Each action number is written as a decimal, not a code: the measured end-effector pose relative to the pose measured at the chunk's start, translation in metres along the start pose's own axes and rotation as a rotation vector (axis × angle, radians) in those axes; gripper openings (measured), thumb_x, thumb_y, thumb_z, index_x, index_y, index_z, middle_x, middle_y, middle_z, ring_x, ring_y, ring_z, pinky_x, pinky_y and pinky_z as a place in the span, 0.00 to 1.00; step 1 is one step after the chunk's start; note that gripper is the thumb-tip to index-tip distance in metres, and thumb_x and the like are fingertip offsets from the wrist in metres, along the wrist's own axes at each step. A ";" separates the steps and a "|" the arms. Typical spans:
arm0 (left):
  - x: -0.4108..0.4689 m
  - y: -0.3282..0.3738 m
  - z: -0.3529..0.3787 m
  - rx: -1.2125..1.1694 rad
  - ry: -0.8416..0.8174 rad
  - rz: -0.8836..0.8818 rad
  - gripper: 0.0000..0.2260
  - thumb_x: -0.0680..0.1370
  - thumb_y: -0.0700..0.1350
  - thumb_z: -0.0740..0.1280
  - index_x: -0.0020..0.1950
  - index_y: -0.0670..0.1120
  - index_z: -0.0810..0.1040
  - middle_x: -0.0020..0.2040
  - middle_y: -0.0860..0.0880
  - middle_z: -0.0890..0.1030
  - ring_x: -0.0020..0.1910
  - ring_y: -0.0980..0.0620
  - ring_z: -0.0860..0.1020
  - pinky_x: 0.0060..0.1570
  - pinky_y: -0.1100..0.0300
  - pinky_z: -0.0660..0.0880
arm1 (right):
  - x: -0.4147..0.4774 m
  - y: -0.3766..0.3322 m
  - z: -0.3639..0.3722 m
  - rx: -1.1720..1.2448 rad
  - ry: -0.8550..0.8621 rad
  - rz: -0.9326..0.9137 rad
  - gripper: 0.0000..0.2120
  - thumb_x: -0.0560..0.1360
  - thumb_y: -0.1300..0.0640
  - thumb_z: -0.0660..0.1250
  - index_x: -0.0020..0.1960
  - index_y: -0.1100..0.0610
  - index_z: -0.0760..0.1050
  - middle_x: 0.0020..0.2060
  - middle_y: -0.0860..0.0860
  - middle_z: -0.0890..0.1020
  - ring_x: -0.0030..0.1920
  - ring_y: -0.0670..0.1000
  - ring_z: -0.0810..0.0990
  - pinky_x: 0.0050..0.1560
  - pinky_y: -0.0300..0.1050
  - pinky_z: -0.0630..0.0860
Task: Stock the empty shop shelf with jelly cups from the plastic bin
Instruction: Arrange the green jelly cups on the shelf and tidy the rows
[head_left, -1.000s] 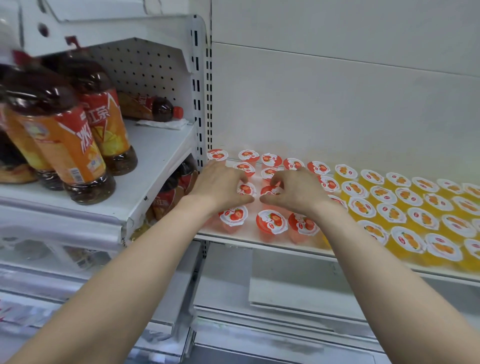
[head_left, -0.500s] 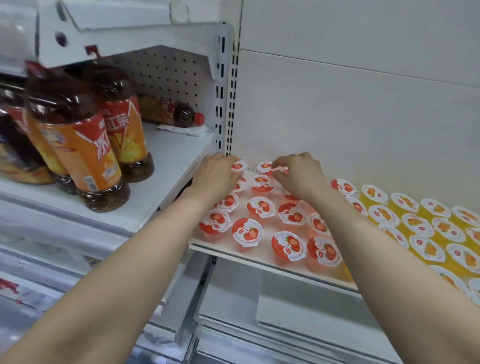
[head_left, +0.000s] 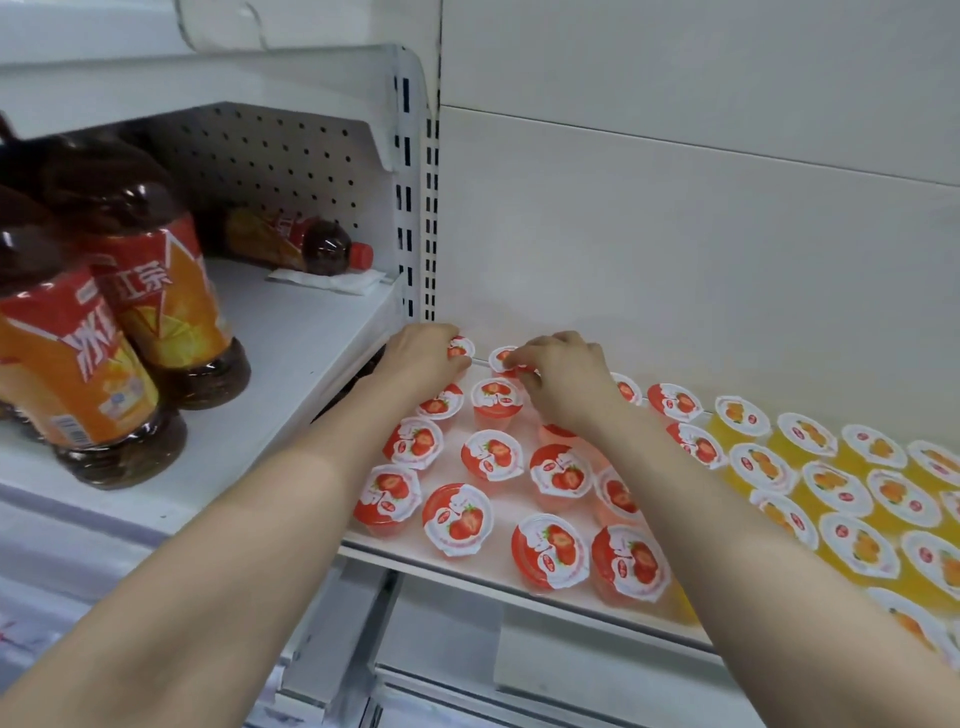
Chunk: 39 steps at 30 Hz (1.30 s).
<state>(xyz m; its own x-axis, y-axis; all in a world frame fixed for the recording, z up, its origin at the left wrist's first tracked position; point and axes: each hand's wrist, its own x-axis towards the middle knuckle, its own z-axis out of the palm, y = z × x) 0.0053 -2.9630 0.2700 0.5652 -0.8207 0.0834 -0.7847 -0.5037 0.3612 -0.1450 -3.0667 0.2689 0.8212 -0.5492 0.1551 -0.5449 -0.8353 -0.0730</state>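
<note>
Shelf (head_left: 498, 571) right of slotted upright (head_left: 415, 208): strawberry jelly cups (head_left: 457, 519) nearest it, orange cups (head_left: 831, 488) farther right. L hand (head_left: 421, 364) curled on back cup (head_left: 461, 347) at upright, R hand (head_left: 566, 384) fingers (head_left: 530, 351) pinch next cup (head_left: 502, 359). Prob light, thin walls, film lid: grip sides, not lid

We are seeing a white shelf (head_left: 488, 571) carrying rows of red jelly cups (head_left: 457, 519) on its left part and yellow jelly cups (head_left: 836, 488) to their right. The neighbouring higher shelf (head_left: 291, 353) is bearing upright tea bottles (head_left: 156, 291).
</note>
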 end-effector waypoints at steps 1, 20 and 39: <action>0.001 0.001 0.000 -0.011 -0.001 0.010 0.16 0.79 0.50 0.65 0.65 0.46 0.76 0.62 0.44 0.79 0.59 0.43 0.76 0.55 0.54 0.71 | 0.000 0.001 0.000 0.007 -0.002 0.002 0.16 0.82 0.53 0.57 0.68 0.43 0.74 0.65 0.47 0.77 0.68 0.56 0.68 0.61 0.51 0.65; -0.044 -0.007 -0.023 0.028 -0.101 0.054 0.24 0.73 0.55 0.72 0.67 0.52 0.75 0.64 0.49 0.77 0.59 0.48 0.76 0.49 0.60 0.69 | -0.039 -0.006 -0.018 0.199 0.123 0.015 0.11 0.80 0.53 0.63 0.59 0.48 0.82 0.52 0.45 0.85 0.61 0.53 0.72 0.59 0.54 0.71; -0.095 0.021 -0.012 0.058 -0.114 0.318 0.23 0.69 0.61 0.72 0.60 0.53 0.78 0.58 0.52 0.80 0.56 0.49 0.77 0.55 0.54 0.74 | -0.112 -0.017 -0.037 0.076 -0.021 0.143 0.17 0.69 0.37 0.71 0.53 0.45 0.80 0.47 0.46 0.83 0.55 0.52 0.74 0.56 0.53 0.73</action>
<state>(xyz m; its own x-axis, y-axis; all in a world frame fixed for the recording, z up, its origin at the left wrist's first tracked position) -0.0614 -2.8927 0.2805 0.2606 -0.9623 0.0782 -0.9320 -0.2297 0.2803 -0.2336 -2.9904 0.2896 0.7396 -0.6628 0.1172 -0.6431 -0.7472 -0.1676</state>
